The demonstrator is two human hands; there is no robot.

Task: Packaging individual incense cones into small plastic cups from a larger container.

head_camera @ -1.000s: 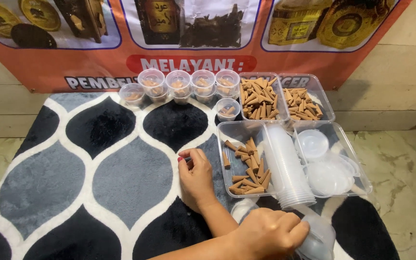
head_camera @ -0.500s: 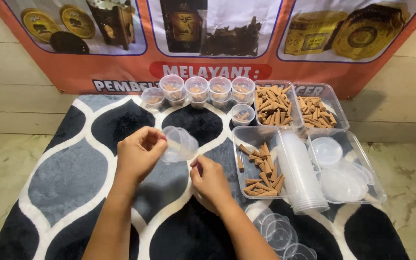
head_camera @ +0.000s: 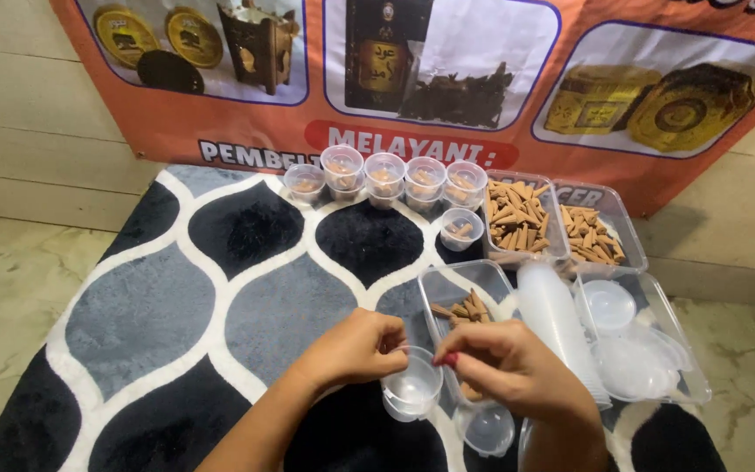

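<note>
Left hand [head_camera: 353, 348] pinches the empty cup [head_camera: 412, 387] rim, right hand [head_camera: 504, 367] closed at its edge; loose grip could tip it onto the rug [head_camera: 176, 297].

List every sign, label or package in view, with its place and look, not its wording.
Orange printed banner: hangs on the wall behind the rug, with white photo panels of golden and dark objects.
Clear plastic rectangular containers: right side of the rug, holding brown cone-shaped pieces.
No labels or screens show.
</note>
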